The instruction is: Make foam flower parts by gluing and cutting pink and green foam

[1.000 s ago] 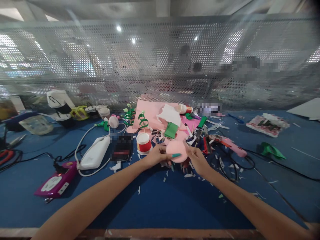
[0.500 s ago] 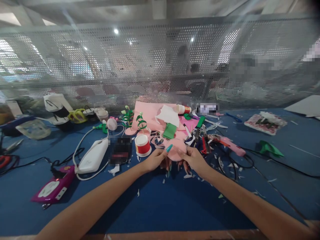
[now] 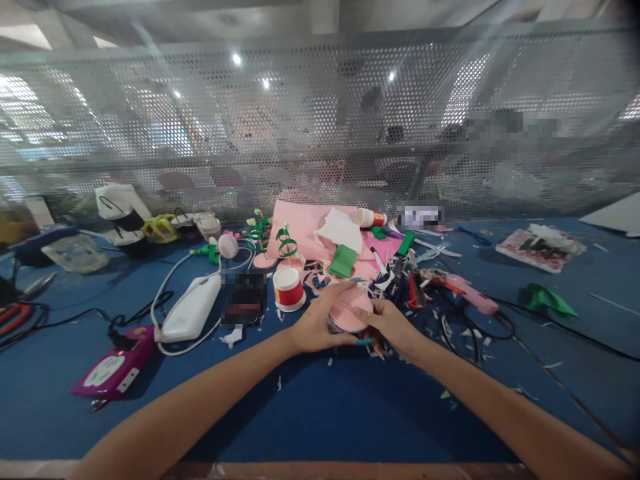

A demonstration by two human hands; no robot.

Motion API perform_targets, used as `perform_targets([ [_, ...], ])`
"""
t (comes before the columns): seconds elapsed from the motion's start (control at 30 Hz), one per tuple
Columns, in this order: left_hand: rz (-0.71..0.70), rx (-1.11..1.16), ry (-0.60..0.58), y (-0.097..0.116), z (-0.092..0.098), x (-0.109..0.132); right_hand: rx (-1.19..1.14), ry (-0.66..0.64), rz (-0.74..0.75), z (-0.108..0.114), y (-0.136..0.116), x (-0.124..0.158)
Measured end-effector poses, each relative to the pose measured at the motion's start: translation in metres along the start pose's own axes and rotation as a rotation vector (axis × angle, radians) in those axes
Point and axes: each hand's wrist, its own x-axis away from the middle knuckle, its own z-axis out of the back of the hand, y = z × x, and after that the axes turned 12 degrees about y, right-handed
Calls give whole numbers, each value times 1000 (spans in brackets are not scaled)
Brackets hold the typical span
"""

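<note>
Both hands meet at the middle of the blue table [image 3: 320, 407] around a small round pink foam disc [image 3: 350, 313]. My left hand [image 3: 317, 320] wraps its fingers over the disc's left and top edge. From the right, my right hand [image 3: 393, 323] grips the same disc, its teal-painted nails showing below. Paper and foam scraps lie under and around the hands. A red-and-white paper cup [image 3: 289, 289] stands upside down just left of my left hand.
Pink foam sheets [image 3: 300, 230] with green curls and scraps lie behind the hands. A pink glue gun [image 3: 470, 293] and black cables sit to the right, a white power bank [image 3: 190, 313] and magenta device [image 3: 110, 370] to the left. Perforated metal screen closes the back.
Both hands have turned the pink disc: it faced me a second ago, and now lies flatter and lower with the left fingers folded over its top.
</note>
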Motion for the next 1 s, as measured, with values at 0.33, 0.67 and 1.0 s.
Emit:
perform_targets([
  [0.33, -105, -211, 11, 0, -1, 2, 161, -74, 173, 2, 11, -3],
  [0.67, 27, 83, 167, -1, -2, 0, -117, -173, 304, 0, 2, 7],
  [1.0, 1009, 1477, 364, 0, -1, -13, -489, 173, 107, 14, 0, -14],
])
